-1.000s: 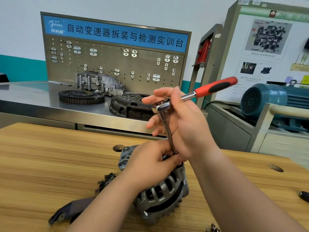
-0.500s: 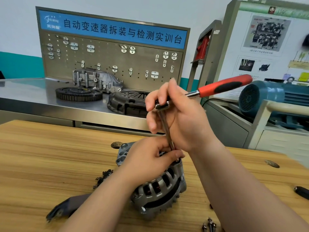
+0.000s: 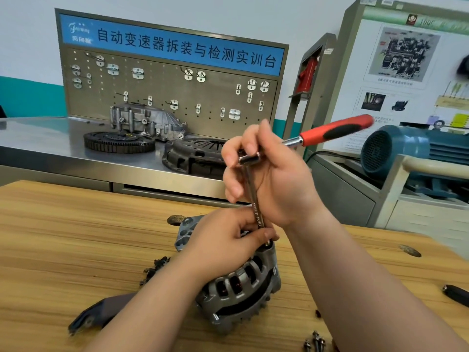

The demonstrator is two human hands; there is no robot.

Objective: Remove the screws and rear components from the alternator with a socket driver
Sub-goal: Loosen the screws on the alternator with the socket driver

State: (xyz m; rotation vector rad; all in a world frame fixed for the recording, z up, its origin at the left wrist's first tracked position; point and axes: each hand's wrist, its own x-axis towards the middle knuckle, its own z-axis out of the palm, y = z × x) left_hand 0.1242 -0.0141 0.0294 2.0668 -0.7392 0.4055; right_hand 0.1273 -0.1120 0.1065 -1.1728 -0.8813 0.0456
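The red-handled chrome socket driver (image 3: pixel 335 130) is swung slightly rightwards, gripped by the right hand (image 3: pixel 276 184), shaft pinched by the left hand (image 3: pixel 223 240); the heavy, rigid grey cast-metal alternator (image 3: pixel 243 283) is best steadied by its housing.

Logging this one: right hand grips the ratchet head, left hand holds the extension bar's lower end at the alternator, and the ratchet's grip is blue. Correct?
No: the head view shows the ratchet's grip is red and black, not blue. The rest stands.

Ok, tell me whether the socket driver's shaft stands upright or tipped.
Near upright, leaning slightly: the shaft runs from the right hand down to the alternator.
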